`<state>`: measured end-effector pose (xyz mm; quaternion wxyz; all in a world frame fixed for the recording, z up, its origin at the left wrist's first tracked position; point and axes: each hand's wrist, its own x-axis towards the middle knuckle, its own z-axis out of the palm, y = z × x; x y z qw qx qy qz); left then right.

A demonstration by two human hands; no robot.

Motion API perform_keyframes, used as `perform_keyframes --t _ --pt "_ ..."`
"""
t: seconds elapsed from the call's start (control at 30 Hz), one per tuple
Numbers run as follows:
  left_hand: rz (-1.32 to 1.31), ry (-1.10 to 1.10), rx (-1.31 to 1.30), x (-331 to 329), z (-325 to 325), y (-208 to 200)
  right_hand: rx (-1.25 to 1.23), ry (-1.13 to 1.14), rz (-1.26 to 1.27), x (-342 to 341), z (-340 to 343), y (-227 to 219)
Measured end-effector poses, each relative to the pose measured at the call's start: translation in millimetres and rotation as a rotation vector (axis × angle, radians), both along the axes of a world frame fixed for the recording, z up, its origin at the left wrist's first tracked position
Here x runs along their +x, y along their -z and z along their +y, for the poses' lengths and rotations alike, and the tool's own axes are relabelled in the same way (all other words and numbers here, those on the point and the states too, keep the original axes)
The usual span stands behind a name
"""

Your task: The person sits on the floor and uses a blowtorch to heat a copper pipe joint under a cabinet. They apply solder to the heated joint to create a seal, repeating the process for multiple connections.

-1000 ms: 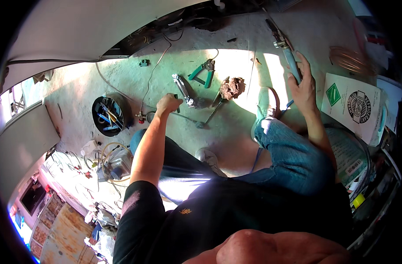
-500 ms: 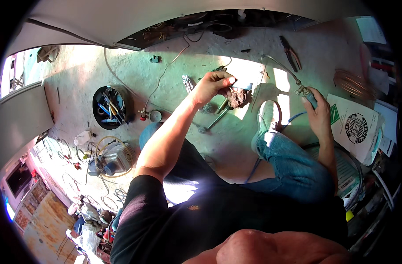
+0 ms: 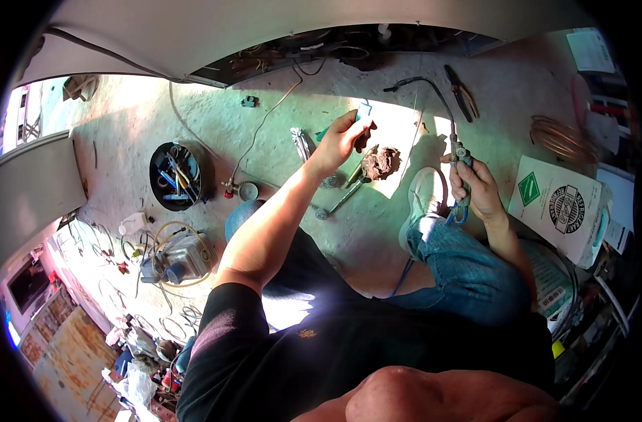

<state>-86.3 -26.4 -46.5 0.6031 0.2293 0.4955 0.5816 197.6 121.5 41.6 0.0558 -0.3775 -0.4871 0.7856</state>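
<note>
**Holding two things near each other, with no flame showing**

The right hand is wrapped around a gas torch with a long, bent, dark metal tube and metal valve, above the grey concrete floor. The left hand is closed around a small pale-blue object (perhaps a lighter, though the fingers hide most of it). The torch's tip points leftward and lies near that object, apparently apart from it.

As for progress, both things are in hand and their ends are close together, which I judge an early stage. Not yet done: no flame is visible at the tip, and it appears to touch nothing.

Out of either grip, the dark pliers with orange on the handles lie beyond the torch. A rough, crumpled brown lump rests between the hands, and a round black bucket of tools stands off to the left.
</note>
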Motion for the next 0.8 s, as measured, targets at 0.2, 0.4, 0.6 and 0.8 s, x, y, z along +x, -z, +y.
perform_keyframes --t 0.2,0.4,0.6,0.8 --pt "0.009 -0.089 0.084 -0.2 -0.1 -8.6 -0.067 -0.043 0.079 -0.6 9.1 14.7" --pt "-0.007 -0.201 -0.039 -10.0 -4.3 -10.7 -0.103 0.028 -0.042 -22.1 -9.4 11.8" --pt "0.061 -0.273 -0.025 -18.0 -10.9 -13.8 -0.196 0.038 -0.074 -33.0 -8.4 12.9" --pt "-0.054 -0.321 -0.059 -17.7 -9.7 -16.2 -0.344 0.101 -0.074 -42.2 -10.5 25.4"
